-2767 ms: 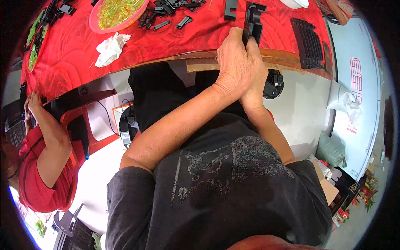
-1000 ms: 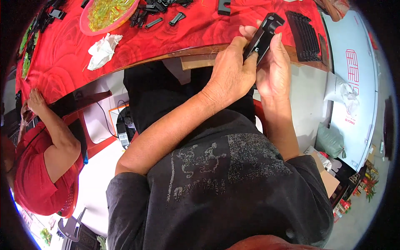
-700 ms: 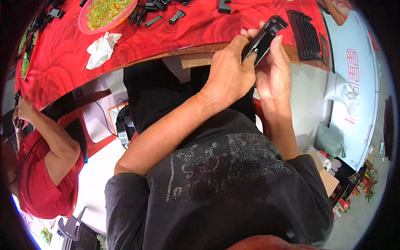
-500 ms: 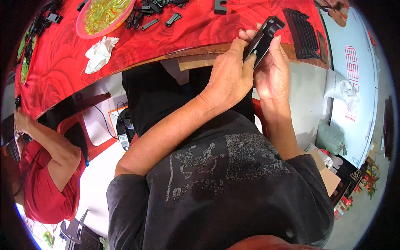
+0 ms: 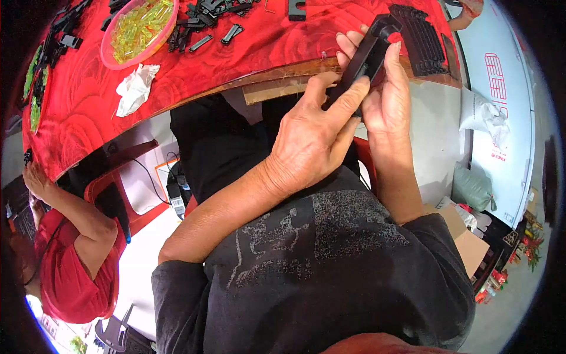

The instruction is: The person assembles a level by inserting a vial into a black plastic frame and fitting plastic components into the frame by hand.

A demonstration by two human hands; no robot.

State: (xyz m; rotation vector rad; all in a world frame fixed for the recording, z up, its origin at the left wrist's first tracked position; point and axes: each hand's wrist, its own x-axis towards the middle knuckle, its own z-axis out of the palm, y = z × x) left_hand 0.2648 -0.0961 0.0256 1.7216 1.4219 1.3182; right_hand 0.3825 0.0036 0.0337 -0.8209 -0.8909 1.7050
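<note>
A long black plastic housing (image 5: pixel 361 62), with a rounded notch at its far end, slants up between my two hands near the table's front edge. My left hand (image 5: pixel 306 133) grips its near end, index finger pressed into the recessed inner side. My right hand (image 5: pixel 389 109) cradles it from the right, with the thumb along the edge near the notched end and fingertips showing behind it on the left. Whatever lies under my left fingertip is hidden.
Black parts stand in a row (image 5: pixel 420 44) right of my hands on the red-covered table (image 5: pixel 259 50). Further left are a pink-rimmed basin (image 5: pixel 105 50) of yellow-green clear pieces, loose black parts (image 5: pixel 209 15) and a crumpled tissue (image 5: pixel 134 91). A co-worker's arm (image 5: pixel 76 206) reaches in at the left.
My left hand has shifted toward me and rotated along the housing, its index finger still on the inner side. The right hand keeps its hold. The whole view has shifted slightly.
</note>
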